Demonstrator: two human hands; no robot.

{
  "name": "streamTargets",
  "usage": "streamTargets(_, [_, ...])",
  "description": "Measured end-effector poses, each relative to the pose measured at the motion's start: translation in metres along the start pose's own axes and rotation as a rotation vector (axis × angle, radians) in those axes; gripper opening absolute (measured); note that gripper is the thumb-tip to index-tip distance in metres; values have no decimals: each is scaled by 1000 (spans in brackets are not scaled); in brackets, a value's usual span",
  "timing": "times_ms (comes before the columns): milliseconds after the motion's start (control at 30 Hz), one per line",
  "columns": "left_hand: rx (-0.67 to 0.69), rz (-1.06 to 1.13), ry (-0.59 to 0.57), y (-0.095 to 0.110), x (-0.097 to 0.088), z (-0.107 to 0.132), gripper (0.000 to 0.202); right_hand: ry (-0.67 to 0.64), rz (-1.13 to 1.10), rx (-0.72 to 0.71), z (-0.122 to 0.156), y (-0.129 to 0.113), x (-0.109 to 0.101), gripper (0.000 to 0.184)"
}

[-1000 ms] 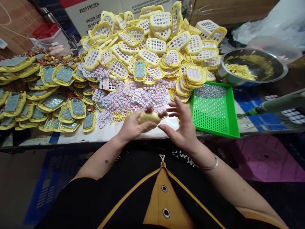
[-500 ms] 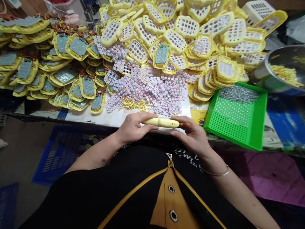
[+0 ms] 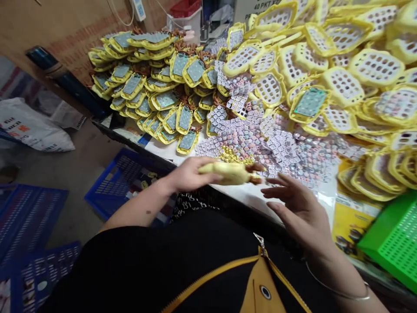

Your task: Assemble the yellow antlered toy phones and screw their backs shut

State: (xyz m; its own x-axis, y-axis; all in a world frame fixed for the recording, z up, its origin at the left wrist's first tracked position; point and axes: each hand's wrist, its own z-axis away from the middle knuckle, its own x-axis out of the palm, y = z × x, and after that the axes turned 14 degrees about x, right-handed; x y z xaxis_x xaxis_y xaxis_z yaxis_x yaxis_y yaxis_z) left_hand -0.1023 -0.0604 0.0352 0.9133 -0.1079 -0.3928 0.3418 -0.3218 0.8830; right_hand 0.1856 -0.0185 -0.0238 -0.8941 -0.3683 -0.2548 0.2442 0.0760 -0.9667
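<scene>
My left hand [image 3: 187,174] grips a yellow plastic toy casing [image 3: 226,173] at its left end, just over the table's front edge. A brown part sticks out from the casing's right end. My right hand [image 3: 298,208] is apart from it to the right, fingers spread, with nothing in them. Beyond the casing lie loose printed button pieces [image 3: 241,139] in pale purple and pink, beside a small heap of yellow bits [image 3: 233,155].
Stacked yellow casings with grey-green boards [image 3: 185,118] fill the table's left part. Yellow frames with holes [image 3: 342,84] are heaped at the right. A green perforated tray [image 3: 394,234] stands at the right edge. Blue crates [image 3: 107,184] sit on the floor at left.
My right hand has let go of the casing and moved right, opening. My left hand still holds the casing, now turned, with a brown part showing. The view has swung left.
</scene>
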Motion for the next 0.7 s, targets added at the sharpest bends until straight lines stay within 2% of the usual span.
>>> streamTargets(67, [-132, -54, 109, -6, -37, 21, 38, -63, 134, 38, -7, -1, 5, 30])
streamTargets(133, [-255, -62, 237, -12, -68, 44, 42, -145, 220, 22, -15, -3, 11, 25])
streamTargets(233, [-365, -41, 488, -23, -95, 76, 51, -270, 230, -22, -24, -8, 23, 27])
streamTargets(300, [-393, 44, 575, -30, -104, 95, 59, -341, 229, -31, -28, -10, 30, 27])
streamTargets(400, [-516, 117, 549, -42, -114, 127, 69, -434, 269, -36, -30, -11, 35, 26])
streamTargets(467, [-696, -16, 491, -52, -121, 149, 66, -490, 314, -49, -28, -11, 34, 24])
streamTargets(533, [-836, -282, 539, -63, -128, 167, 51, -516, 349, -60, -26, -10, 31, 22])
streamTargets(633, [-835, -484, 667, -79, -131, 169, 37, -498, 378, -53, -24, -10, 28, 20])
streamTargets(700, [-718, -589, 722, -86, -126, 146, 36, -487, 380, -48, -22, -11, 30, 20])
